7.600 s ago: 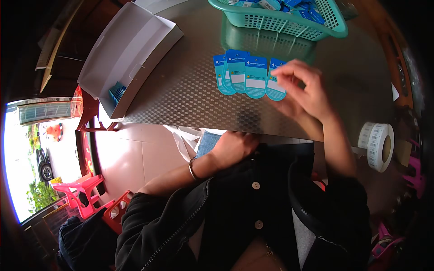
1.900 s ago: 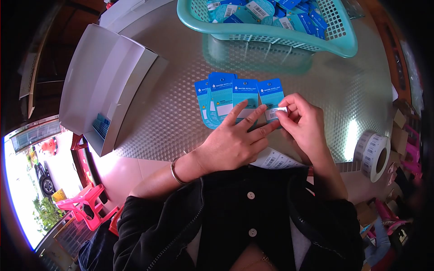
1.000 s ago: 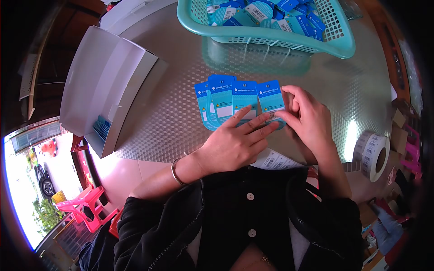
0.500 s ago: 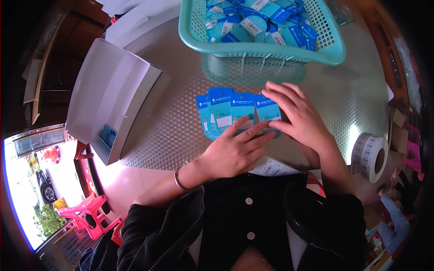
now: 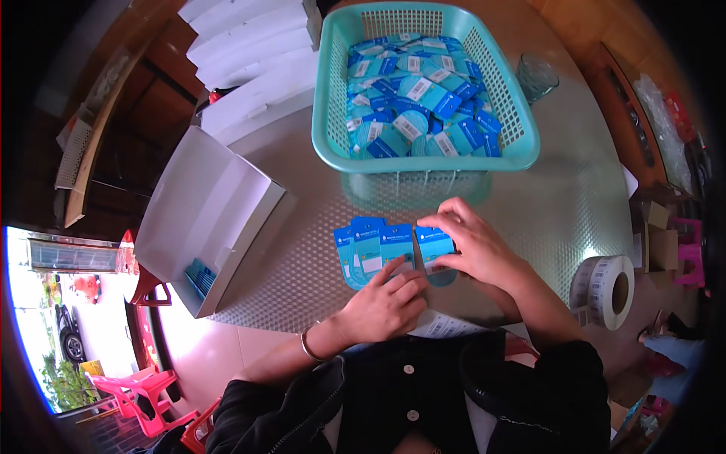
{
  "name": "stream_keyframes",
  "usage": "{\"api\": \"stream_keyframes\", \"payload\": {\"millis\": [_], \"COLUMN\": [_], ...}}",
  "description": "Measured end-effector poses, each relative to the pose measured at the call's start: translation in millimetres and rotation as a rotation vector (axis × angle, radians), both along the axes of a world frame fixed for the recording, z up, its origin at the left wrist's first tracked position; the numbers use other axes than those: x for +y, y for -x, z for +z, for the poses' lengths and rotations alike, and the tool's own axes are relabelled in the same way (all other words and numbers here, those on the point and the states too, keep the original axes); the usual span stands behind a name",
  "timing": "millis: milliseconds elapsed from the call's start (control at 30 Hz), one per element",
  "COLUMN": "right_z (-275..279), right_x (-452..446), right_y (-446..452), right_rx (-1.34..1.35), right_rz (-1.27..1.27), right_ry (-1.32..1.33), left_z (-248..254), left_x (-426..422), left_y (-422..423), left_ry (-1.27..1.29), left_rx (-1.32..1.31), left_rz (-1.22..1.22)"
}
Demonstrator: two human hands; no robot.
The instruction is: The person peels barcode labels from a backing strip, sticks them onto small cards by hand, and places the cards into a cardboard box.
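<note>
Several blue and teal tags lie in a fanned row on the metal table [image 5: 302,257]. My right hand [image 5: 473,246] has its thumb and index finger at the edges of the rightmost tag [image 5: 435,244], which bears a barcode label and stands slightly apart from the others. My left hand [image 5: 386,303] rests over the lower part of the middle tag [image 5: 396,240], fingers partly bent. A strip of barcode labels [image 5: 442,325] lies at the table's front edge, beside my left hand.
A teal basket [image 5: 431,164] full of tags stands at the back. An open white box [image 5: 200,200] holding some tags is at the left, with stacked white boxes [image 5: 253,83] behind. A label roll [image 5: 611,293] hangs at the right edge. A glass [image 5: 535,78] stands beside the basket.
The view has tilted up, showing more of the basket. The rightmost tag now carries a barcode label and sits farther from its neighbour. My left hand has drawn back from it; my right hand has closed around it.
</note>
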State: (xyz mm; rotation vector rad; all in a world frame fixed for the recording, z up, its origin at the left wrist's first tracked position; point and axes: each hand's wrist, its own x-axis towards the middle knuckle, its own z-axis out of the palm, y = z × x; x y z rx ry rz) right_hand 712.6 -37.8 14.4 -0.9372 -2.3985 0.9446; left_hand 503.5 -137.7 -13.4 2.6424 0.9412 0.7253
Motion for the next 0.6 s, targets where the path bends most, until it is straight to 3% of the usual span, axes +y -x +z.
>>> {"api": "stream_keyframes", "payload": {"millis": [200,300,433,533,600], "right_z": [47.2,67.2,75.2,69.9,68.7], "right_x": [21.0,39.8,64.6,88.0,89.5], "right_y": [-5.1,-9.8,-11.5,-17.7,-15.2], "right_rx": [-0.012,0.097,0.401,0.45,0.36], "right_rz": [0.206,0.121,-0.217,-0.365,-0.463], "right_ry": [0.166,-0.009,0.257,0.11,-0.4], "left_z": [-1.7,-2.8,-0.5,-1.6,-0.9], "left_x": [-0.2,-0.4,-0.3,-0.7,-1.1], "left_y": [3.6,3.7,4.0,3.7,4.0], "left_ry": [0.014,0.026,0.028,0.027,0.038], "left_rx": [0.069,0.075,0.078,0.076,0.082], "left_rz": [-0.027,-0.031,-0.031,-0.028,-0.029]}}
